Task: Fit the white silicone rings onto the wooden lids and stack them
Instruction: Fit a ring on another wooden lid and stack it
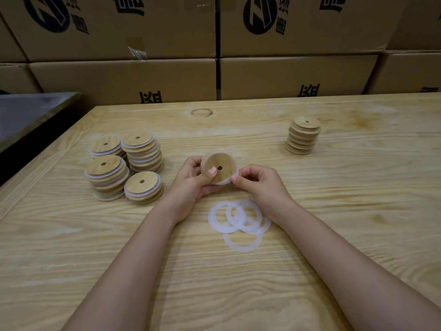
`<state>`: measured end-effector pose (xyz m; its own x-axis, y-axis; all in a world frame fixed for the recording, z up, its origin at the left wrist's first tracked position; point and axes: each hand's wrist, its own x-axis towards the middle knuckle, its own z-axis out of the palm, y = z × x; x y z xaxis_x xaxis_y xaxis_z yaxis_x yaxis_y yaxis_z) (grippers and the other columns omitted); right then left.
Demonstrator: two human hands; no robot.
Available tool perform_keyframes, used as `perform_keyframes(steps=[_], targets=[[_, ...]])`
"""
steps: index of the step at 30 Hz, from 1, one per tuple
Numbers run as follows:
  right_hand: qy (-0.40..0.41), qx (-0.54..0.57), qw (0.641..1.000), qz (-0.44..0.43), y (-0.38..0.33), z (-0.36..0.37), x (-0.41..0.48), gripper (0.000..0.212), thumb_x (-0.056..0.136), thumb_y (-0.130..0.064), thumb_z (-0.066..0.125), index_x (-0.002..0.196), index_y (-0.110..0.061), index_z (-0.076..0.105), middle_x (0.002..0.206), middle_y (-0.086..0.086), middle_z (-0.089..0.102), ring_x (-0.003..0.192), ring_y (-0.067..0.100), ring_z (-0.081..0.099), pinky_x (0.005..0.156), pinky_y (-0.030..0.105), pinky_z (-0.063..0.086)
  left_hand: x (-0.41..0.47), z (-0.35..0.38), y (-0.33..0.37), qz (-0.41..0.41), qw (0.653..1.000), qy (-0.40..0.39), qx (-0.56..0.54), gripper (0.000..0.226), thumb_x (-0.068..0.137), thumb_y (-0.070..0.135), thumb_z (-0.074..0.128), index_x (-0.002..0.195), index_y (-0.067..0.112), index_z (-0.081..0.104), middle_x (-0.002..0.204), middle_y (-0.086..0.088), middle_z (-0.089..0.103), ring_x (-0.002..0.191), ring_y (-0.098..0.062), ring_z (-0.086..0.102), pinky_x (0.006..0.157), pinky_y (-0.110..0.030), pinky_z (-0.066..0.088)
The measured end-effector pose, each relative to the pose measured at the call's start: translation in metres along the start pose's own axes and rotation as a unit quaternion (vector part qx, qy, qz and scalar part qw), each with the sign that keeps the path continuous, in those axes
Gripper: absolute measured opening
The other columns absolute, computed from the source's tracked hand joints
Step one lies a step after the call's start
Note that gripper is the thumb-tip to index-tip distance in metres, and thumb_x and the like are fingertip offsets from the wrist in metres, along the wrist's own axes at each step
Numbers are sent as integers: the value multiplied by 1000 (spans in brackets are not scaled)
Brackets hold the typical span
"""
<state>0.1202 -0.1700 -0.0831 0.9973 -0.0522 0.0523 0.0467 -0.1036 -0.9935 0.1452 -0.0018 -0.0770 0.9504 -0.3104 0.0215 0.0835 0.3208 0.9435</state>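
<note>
My left hand [191, 182] grips a round wooden lid [218, 164] with a centre hole, tilted toward me above the table's middle. A white silicone ring [235, 174] sits around the lid's rim, and my right hand [259, 185] pinches it at the lower right edge. Several loose white rings [238, 223] lie overlapping on the table just below my hands. At the left stand several stacks of lids with white rings on them [124, 167]. A stack of bare wooden lids [303, 136] stands at the far right.
The wooden table [334, 211] stretches wide around my hands. Brown cardboard boxes [214, 44] form a wall behind its far edge. A dark grey surface [31, 111] sits beyond the table's left corner.
</note>
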Motion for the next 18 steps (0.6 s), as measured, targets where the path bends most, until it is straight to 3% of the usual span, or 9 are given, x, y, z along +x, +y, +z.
perform_keyframes(steps=[3,10,18], targets=[[9,8,1000,-1,0,-1,0,7,82,-12,72,79,-8,68,86,10,71,85,19,67,87,35,54,0,2,-1,16,999,15,32,24,89,9,58,111,7,51,111,-16,65,97,-28,68,76,-31,57],[4,0,1000,-9,-1,0,-1,13,80,-7,73,70,-12,66,74,0,68,74,11,64,76,26,51,1,3,-1,7,999,28,31,13,94,3,50,106,5,53,104,-13,66,92,-27,69,72,-33,59],[-10,31,999,-2,0,-1,1,11,80,-14,74,69,-16,71,74,2,72,78,15,68,87,35,53,0,2,2,-12,1000,19,15,22,95,8,50,115,1,50,108,-17,67,93,-27,70,71,-29,58]])
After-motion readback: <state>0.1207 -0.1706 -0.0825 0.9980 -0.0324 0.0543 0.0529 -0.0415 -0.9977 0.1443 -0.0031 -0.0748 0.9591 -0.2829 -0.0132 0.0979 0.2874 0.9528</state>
